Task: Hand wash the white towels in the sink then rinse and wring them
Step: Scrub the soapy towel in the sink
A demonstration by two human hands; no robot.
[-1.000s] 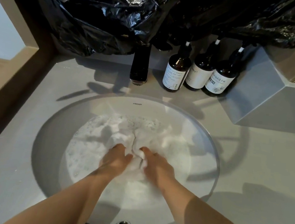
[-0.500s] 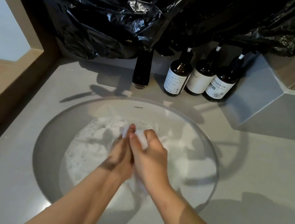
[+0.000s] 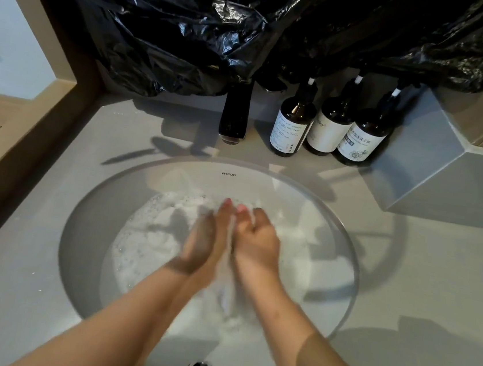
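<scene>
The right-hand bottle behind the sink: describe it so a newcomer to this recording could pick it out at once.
Behind the round white sink, right of the black faucet, three dark pump bottles stand in a row on the grey counter. Take the right-hand bottle, nearest the grey angled ledge. Unlike the middle bottle and left bottle, its white label bears a flower drawing.

This was a bathroom. A round sink (image 3: 88,225) sat sunk in a grey counter (image 3: 402,291), with a black tap (image 3: 235,113) and three pump bottles (image 3: 327,129) lined up behind it.
</scene>
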